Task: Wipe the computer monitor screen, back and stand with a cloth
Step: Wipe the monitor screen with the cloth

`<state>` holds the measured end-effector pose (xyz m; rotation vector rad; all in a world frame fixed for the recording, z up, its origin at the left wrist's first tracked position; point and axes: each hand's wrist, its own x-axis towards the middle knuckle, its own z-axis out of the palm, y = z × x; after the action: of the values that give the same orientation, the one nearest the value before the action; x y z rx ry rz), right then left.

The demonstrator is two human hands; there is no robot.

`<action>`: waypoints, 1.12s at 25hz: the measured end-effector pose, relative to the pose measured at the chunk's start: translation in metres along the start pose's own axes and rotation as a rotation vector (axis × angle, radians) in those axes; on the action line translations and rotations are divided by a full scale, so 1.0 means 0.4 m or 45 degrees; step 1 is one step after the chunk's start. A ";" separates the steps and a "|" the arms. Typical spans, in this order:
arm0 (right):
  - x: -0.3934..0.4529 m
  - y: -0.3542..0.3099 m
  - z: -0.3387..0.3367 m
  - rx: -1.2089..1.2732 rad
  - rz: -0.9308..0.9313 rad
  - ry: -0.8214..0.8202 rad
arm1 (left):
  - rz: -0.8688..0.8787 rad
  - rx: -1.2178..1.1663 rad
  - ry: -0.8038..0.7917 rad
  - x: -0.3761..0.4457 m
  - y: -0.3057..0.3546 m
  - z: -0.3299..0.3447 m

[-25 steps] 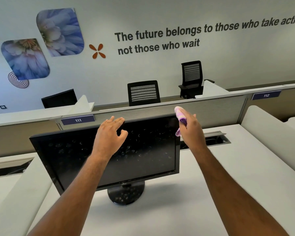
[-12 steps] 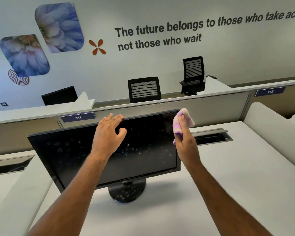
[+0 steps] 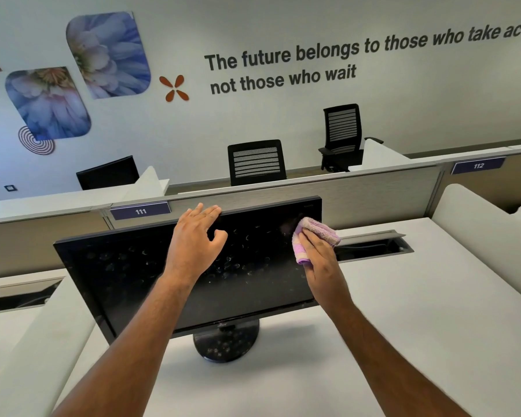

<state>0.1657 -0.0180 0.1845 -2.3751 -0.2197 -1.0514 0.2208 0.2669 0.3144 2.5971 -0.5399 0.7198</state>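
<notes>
A black monitor [image 3: 118, 275] stands on a round black stand [image 3: 226, 344] on the white desk, its dark screen covered in smudges. My left hand [image 3: 196, 239] rests on the monitor's top edge near the middle, fingers spread over the bezel. My right hand [image 3: 319, 260] presses a folded pink-and-purple cloth [image 3: 310, 236] against the screen's upper right corner. The monitor's back is hidden.
The white desk [image 3: 403, 326] has a cable slot [image 3: 373, 245] behind the monitor on the right. A grey partition [image 3: 373, 191] labelled 111 and 112 runs behind. White side dividers flank the desk. Black office chairs [image 3: 256, 162] stand beyond the partition.
My right hand has brought the cloth down from above the monitor's right top corner onto the screen. My left hand has moved slightly up onto the top edge.
</notes>
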 end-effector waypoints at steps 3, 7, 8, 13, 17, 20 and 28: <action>0.047 -0.019 -0.015 0.065 0.010 0.005 | -0.002 -0.006 -0.004 0.001 -0.003 -0.002; 0.067 -0.025 0.002 0.091 0.011 -0.026 | 0.002 -0.017 -0.018 0.002 -0.011 -0.008; 0.049 -0.015 0.012 0.079 -0.047 -0.052 | 0.005 -0.020 -0.024 0.002 -0.010 -0.008; -0.017 0.034 0.020 -0.086 -0.116 -0.159 | 0.012 -0.021 -0.036 0.000 -0.002 -0.003; 0.038 0.010 -0.014 -0.123 -0.130 -0.084 | 0.006 -0.031 -0.044 -0.002 -0.010 -0.014; 0.082 -0.015 -0.025 -0.101 -0.076 -0.026 | 0.010 -0.030 -0.044 -0.008 -0.008 -0.015; 0.016 -0.003 -0.023 -0.288 -0.104 -0.023 | 0.005 -0.037 -0.039 -0.007 -0.002 -0.014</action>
<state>0.1639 -0.0221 0.1948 -2.5974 -0.2163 -1.1458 0.2167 0.2709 0.3169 2.5849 -0.5604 0.6695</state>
